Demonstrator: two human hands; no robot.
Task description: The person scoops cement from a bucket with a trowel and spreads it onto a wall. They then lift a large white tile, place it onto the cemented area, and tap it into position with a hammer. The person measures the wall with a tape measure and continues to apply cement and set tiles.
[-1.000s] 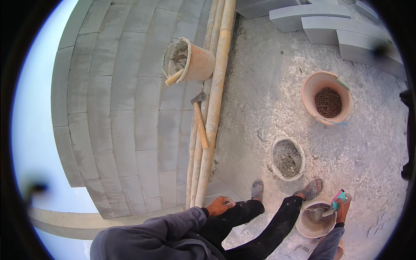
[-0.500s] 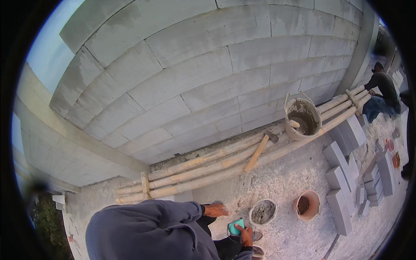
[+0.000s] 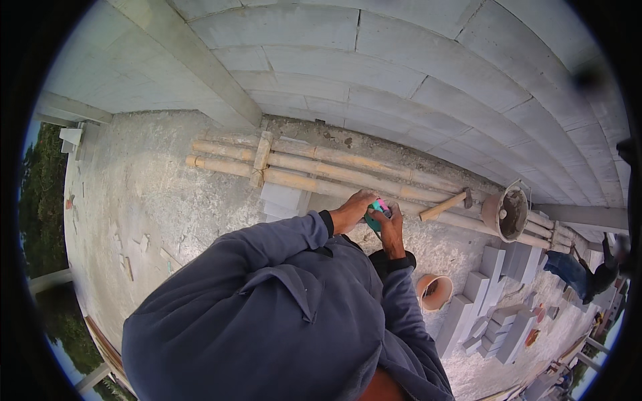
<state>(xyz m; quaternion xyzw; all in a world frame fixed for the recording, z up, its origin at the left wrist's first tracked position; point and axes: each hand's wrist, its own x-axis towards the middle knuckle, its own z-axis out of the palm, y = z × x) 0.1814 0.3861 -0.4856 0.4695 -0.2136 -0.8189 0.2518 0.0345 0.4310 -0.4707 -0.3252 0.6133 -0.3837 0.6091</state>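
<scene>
In front of my chest, both hands are brought together around a small teal case [image 3: 374, 219] with a pink part on top; its exact kind does not show. My left hand [image 3: 352, 212] comes from the left with bent fingers against the case. Gripping its other side is my right hand [image 3: 392, 229], thumb near the pink part. The fingers cover much of the case. Just beyond my hands lie long bamboo poles [image 3: 334, 172], tied together by a wooden crosspiece [image 3: 261, 159]. A hammer [image 3: 444, 206] with a wooden handle rests on them.
A mortar-stained bucket [image 3: 505, 212] stands on the poles beside the grey block wall [image 3: 314, 70]. To my right are an orange-pink bucket [image 3: 435, 292] and stacked grey blocks [image 3: 491, 304]. Another person [image 3: 580, 271] bends over at the far right. A concrete column [image 3: 194, 63] rises at left.
My right hand has raised the teal case, and my left hand has come over to it. The view has swung left and down, showing more floor.
</scene>
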